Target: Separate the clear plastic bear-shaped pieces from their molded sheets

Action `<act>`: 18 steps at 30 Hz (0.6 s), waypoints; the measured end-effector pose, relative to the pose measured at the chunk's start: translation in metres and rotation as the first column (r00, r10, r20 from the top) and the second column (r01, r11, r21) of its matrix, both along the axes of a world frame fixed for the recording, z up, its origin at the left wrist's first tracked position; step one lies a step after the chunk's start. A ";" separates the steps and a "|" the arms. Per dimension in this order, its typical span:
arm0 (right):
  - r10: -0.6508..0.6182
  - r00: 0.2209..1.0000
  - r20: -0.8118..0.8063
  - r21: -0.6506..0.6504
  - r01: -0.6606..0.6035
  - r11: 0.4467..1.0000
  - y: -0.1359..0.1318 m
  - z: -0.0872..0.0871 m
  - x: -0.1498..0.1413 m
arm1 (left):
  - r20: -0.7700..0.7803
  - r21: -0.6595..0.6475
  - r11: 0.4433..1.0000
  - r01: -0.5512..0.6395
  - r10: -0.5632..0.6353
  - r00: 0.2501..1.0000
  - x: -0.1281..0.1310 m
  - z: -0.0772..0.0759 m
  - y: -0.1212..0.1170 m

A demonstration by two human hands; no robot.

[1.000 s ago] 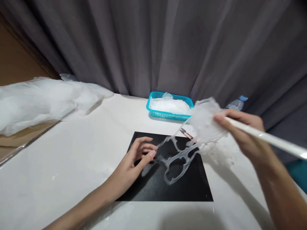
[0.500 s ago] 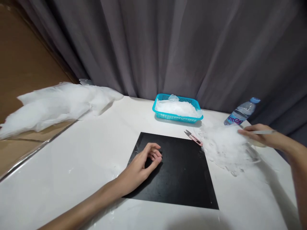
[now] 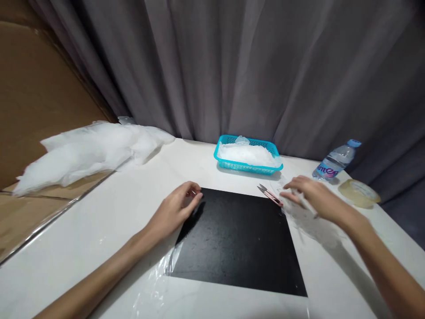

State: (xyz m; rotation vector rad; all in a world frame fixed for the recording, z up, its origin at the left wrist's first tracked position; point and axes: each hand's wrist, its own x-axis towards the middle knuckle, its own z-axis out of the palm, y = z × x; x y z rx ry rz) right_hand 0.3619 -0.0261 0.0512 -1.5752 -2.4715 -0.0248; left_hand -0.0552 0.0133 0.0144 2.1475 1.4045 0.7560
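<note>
Head view: the translucent film point(image 3: 319, 229) now appears set aside to the right of the black mat point(image 3: 237, 243), beneath the right hand point(image 3: 310, 195), which is drawn back toward the snips point(image 3: 270, 195), fingertips parted, palm contents indiscernible. The left hand point(image 3: 177, 204) is shifted to the mat's far-left corner, fingers curled; any pinch cannot be told.

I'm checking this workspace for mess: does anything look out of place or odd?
The snips lie askew at the far right corner of the black mat, blades apart. Near the right hand, blurred clear scraps lie loose and untidy.
</note>
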 end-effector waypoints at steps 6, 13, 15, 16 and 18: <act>0.026 0.980 0.196 0.162 -0.059 0.985 0.019 -0.065 -0.043 | 0.050 0.035 0.987 -0.154 0.152 0.987 -0.025 0.010 0.026; -0.219 0.967 0.131 0.531 0.118 0.839 0.024 -0.091 -0.071 | -0.090 0.187 0.952 -0.244 0.264 0.960 -0.062 0.018 0.046; -0.217 0.971 0.098 0.560 0.126 0.819 0.018 -0.093 -0.081 | -0.135 0.247 0.921 -0.301 0.341 0.930 -0.081 0.019 0.052; -0.198 0.977 0.082 0.565 0.118 0.817 0.015 -0.094 -0.085 | -0.153 0.282 0.899 -0.336 0.388 0.909 -0.092 0.020 0.056; -0.135 0.990 0.045 0.569 0.086 0.818 0.009 -0.097 -0.092 | -0.169 0.347 0.841 -0.415 0.491 0.855 -0.112 0.022 0.065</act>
